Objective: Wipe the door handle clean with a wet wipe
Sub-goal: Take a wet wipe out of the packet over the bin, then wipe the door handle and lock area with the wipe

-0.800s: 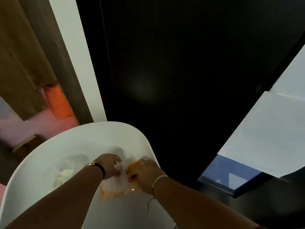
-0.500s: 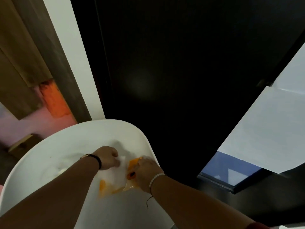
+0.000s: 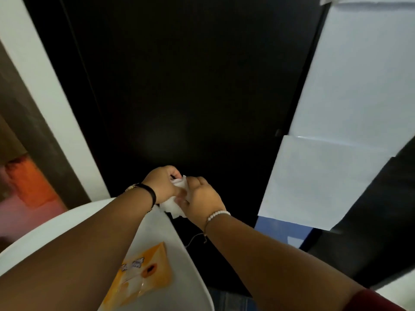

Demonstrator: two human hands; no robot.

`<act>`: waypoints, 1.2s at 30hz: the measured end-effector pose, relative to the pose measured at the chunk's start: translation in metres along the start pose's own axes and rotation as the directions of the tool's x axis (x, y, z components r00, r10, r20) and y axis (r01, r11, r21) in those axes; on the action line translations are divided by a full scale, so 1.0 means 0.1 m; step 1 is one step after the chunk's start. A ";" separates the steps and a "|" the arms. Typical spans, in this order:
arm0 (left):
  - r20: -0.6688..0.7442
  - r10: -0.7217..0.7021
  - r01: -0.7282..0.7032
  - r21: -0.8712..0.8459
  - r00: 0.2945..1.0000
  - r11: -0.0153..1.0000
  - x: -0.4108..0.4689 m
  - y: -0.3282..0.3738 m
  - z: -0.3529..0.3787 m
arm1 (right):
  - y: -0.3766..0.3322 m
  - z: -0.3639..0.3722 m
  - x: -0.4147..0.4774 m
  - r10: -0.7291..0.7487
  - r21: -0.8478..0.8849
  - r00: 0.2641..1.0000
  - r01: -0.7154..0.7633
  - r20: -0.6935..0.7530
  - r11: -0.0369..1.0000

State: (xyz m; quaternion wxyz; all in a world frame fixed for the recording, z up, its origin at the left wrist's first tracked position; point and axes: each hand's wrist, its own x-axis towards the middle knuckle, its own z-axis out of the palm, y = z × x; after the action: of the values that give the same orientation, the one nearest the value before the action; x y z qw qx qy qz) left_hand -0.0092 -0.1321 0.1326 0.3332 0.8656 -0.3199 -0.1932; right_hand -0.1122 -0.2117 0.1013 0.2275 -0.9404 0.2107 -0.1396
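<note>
A white wet wipe (image 3: 174,204) is bunched between my two hands, held in front of the black door (image 3: 179,86). My left hand (image 3: 161,185) grips its upper part and my right hand (image 3: 199,198) holds its right side and lower edge. The orange wipe packet (image 3: 146,274) lies on the white chair seat (image 3: 179,254) below my arms. A small dark fitting (image 3: 279,132) shows at the door's right edge; I see no clear door handle.
White paper sheets (image 3: 336,153) cover the panel to the right of the door. A white frame strip (image 3: 45,97) and a brown wall stand at the left, with an orange and pink patch (image 3: 27,187) low down.
Both hands lifted off the packet on the chair seat and rose toward the door, bringing a white wipe out with them. The view tilted up and the packet stayed on the seat.
</note>
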 end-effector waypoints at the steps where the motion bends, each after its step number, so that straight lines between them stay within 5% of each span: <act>1: 0.013 0.028 -0.028 -0.001 1.000 1.000 0.02 0.15 0.06 | 0.07 -0.11 -0.02 0.019 0.020 0.999 -0.018 -0.042 1.000; 6: 0.126 0.139 -0.127 -0.098 0.982 0.987 0.14 0.88 0.41 | 0.56 -0.68 -0.18 0.109 0.117 0.982 -0.091 -0.157 0.989; 14: 0.294 0.332 -0.226 -0.340 0.896 0.913 0.05 2.11 1.31 | 1.64 -1.83 -0.79 0.154 0.004 0.894 -0.168 -0.421 0.986; 22: 0.148 0.526 -0.418 -0.446 0.837 0.791 -0.21 3.26 2.01 | 2.25 -3.08 -1.39 0.070 -0.029 0.768 -0.115 -0.637 0.993; 27: -0.040 0.603 -0.574 -0.366 0.796 0.733 -0.38 3.79 2.39 | 2.77 -3.77 -1.65 0.164 0.025 0.650 -0.217 -0.742 0.976; 31: -0.118 0.623 -0.630 -0.253 0.773 0.734 -0.40 3.91 2.62 | 3.11 -4.01 -1.81 0.238 0.009 0.730 -0.303 -0.641 0.953; 36: -0.227 0.588 -0.630 -0.300 0.777 0.716 -0.37 3.84 2.78 | 3.10 -3.72 -1.86 0.100 -0.085 0.903 -0.149 -0.419 0.985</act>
State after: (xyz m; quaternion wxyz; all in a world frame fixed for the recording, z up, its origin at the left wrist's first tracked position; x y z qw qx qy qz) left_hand -0.3511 -0.4527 0.2102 0.5484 0.6453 -0.5261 -0.0776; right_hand -0.5108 -0.5136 0.2382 0.1316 -0.8858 0.3214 -0.3078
